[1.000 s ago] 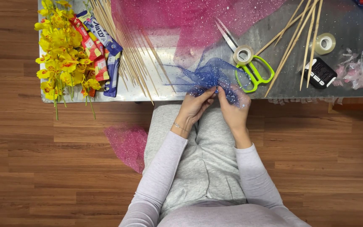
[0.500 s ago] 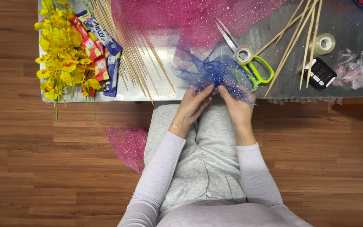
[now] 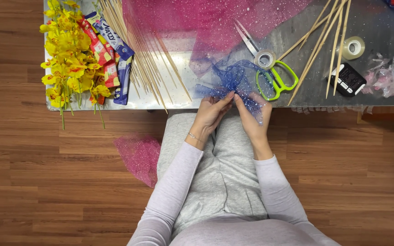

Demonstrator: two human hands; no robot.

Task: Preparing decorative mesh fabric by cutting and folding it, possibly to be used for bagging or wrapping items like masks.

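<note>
Both my hands pinch a piece of blue glittery tulle (image 3: 233,79) at the near edge of a low grey table (image 3: 379,36). My left hand (image 3: 211,113) grips its lower left part with the fingertips. My right hand (image 3: 251,114) holds the right side, and the net drapes over its fingers. The tulle is bunched and fans upward over the table edge. My lap in grey trousers lies directly below.
Green-handled scissors (image 3: 274,75) and a tape roll (image 3: 265,58) lie just right of the tulle. Pink tulle (image 3: 206,23), wooden skewers (image 3: 142,50), yellow artificial flowers (image 3: 67,50), snack packets (image 3: 115,54), another tape roll (image 3: 354,47) and a black device (image 3: 348,79) share the table. A pink tulle scrap (image 3: 140,155) lies on the wooden floor.
The blue tulle has been lifted and spread upward from a tight bunch, and both hands have shifted slightly while regripping its lower edge.
</note>
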